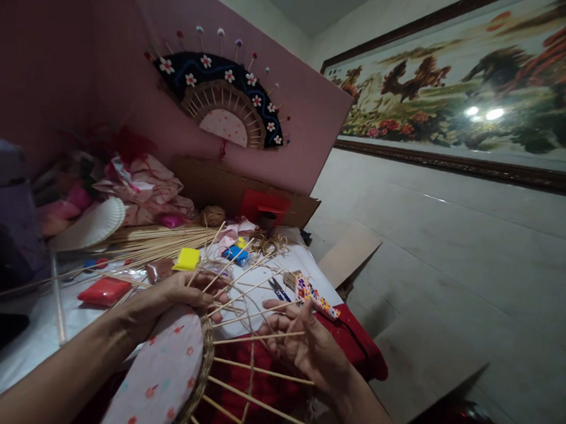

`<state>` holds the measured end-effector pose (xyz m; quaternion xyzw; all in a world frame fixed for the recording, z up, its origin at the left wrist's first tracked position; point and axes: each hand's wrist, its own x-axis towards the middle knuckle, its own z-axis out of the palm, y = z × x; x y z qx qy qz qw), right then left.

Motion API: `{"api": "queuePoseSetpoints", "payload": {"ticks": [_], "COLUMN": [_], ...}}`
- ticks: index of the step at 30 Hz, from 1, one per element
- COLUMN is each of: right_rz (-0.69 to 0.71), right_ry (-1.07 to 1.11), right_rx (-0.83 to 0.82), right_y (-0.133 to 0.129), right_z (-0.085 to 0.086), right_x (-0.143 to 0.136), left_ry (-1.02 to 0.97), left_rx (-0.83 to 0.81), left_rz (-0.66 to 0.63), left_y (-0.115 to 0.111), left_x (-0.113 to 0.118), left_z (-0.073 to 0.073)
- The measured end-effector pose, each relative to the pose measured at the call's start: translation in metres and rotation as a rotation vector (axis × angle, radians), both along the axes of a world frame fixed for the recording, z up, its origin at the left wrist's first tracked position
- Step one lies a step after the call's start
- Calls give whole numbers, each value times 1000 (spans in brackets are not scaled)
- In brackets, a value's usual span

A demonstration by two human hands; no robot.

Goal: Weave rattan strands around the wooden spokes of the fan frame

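Note:
A half-made fan [163, 366] tilts in front of me, with a pale, flower-printed half-round centre, a braided cord rim and thin wooden sticks [265, 371] spreading out from it. My left hand [203, 294] grips its upper edge, with some sticks passing between the fingers. On the other side, my right hand [297, 337] has its fingers curled among the stick ends, closed on a strand of twine [251, 373]. That strand crosses several sticks and hangs down. Exactly where the fingertips pinch it is partly hidden.
Scissors [279, 289] and a flower-patterned strip [318, 298] lie on the table behind my right hand. Yellow [187, 259], blue [236, 254] and red [105, 291] packets surround a bundle of loose sticks [163, 242]. A finished fan [228, 96] hangs on the pink board.

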<state>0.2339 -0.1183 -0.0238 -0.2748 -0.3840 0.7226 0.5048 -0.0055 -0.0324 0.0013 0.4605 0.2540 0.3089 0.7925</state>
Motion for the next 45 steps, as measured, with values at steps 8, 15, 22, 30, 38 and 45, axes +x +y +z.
{"api": "queuePoseSetpoints", "payload": {"ticks": [8, 15, 22, 30, 38, 45], "right_rz": [-19, -144, -192, -184, -266, -314], "right_ry": [153, -54, -309, -452, -576, -595], "right_rx": [-152, -156, -72, 22, 137, 159], "right_y": [3, 5, 3, 3, -4, -8], "right_z": [0, -12, -6, -11, 2, 12], "right_x": [10, 6, 8, 11, 31, 44], "left_ry": [-14, -9, -36, -23, -2, 2], "left_rx": [7, -1, 0, 22, 25, 19], "left_rz": [-13, -7, -12, -25, -27, -26], "left_y": [2, 5, -3, -5, -4, -4], "left_x": [0, -1, 0, 0, -1, -1], "left_z": [-1, -5, 4, 7, 6, 7]}}
